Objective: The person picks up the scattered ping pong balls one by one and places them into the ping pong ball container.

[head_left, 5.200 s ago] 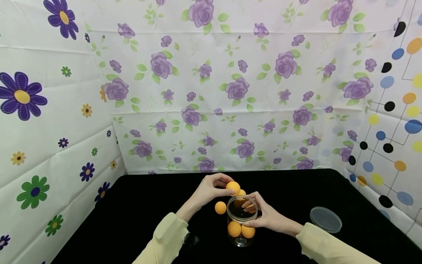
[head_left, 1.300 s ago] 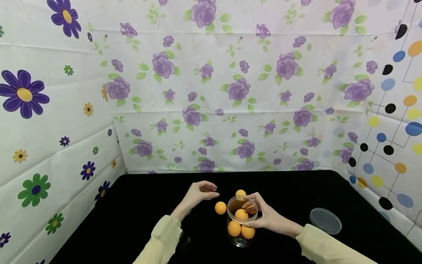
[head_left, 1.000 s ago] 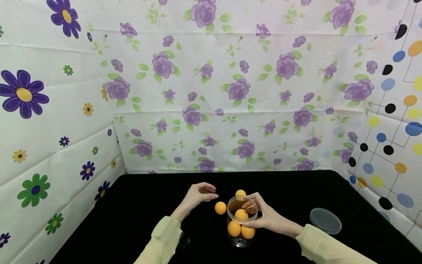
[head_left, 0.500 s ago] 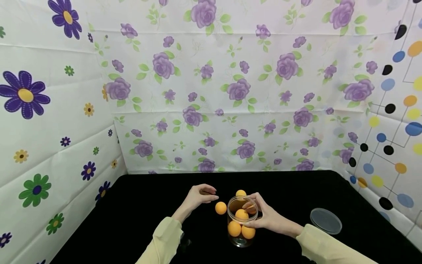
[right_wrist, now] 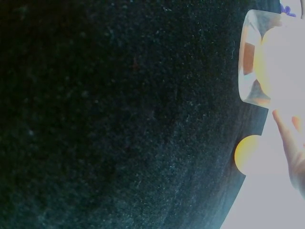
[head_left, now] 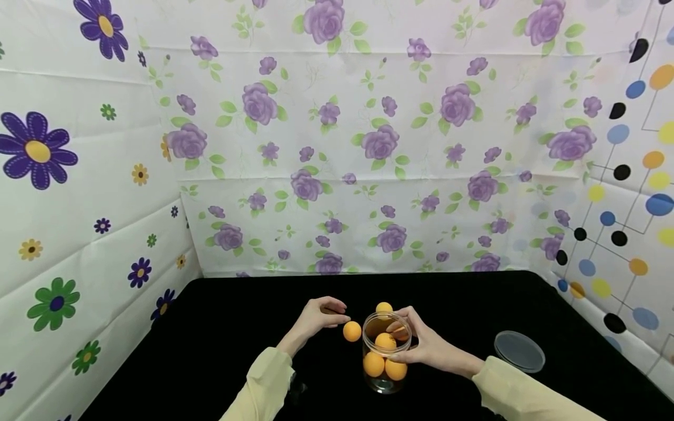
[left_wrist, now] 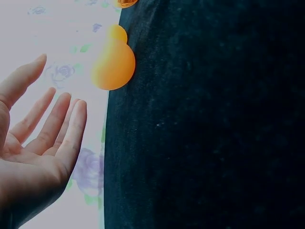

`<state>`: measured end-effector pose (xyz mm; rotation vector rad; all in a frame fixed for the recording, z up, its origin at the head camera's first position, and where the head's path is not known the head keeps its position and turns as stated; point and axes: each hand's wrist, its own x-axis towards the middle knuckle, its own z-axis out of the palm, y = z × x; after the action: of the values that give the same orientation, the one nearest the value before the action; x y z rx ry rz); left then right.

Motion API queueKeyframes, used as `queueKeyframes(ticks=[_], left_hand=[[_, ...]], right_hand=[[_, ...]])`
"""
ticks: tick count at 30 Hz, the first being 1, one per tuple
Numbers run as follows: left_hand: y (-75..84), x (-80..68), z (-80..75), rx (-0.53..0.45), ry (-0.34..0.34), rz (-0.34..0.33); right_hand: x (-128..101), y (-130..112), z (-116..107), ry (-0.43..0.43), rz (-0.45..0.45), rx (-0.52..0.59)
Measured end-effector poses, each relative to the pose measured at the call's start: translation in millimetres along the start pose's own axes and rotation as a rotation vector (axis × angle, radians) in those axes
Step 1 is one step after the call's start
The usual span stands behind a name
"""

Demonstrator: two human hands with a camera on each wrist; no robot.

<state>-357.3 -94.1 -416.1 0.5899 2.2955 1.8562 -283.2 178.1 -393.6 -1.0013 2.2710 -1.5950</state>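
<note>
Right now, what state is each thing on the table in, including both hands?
Jar: upright, lid off, three orange balls inside.
Lid: flat on the black table, apart from the jar.
Ball beside the jar: loose on the table.
Ball behind the jar: loose on the table.
Left hand: fingers straight, holding nothing, by the near ball.
Right hand: grip around the jar's rim.

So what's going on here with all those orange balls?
A person is putting orange balls into a clear jar on a black table. The right hand holds the jar near its rim; three balls show inside. The left hand is open, reaching for a loose ball just left of the jar. Another ball sits behind the jar. The lid lies off to the right.
</note>
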Motion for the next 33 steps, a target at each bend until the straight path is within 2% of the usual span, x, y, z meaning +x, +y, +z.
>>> queueKeyframes(ticks=[4, 7, 11, 16, 24, 33], left_hand=[[12.4, -9.1, 3.1, -0.003, -0.005, 0.006], [4.5, -7.2, 3.3, 0.025, 0.002, 0.023], [-13.4, 0.9, 3.1, 0.044, 0.01, 0.01], [-13.9, 0.9, 5.4, 0.037, 0.012, -0.009], [-16.1, 2.0, 4.8, 0.03, 0.009, -0.035], [-18.5, 3.1, 7.6, 0.045, 0.009, -0.022]], right_hand=[[0, -1, 0, -0.003, 0.002, 0.001], [0, 0, 0, -0.005, 0.0, 0.005], [2, 9, -1, 0.001, -0.004, 0.012], [3, 30, -3, 0.013, 0.003, 0.003], [4, 31, -3, 0.023, 0.009, 0.001], [3, 29, -3, 0.024, 0.013, -0.011]])
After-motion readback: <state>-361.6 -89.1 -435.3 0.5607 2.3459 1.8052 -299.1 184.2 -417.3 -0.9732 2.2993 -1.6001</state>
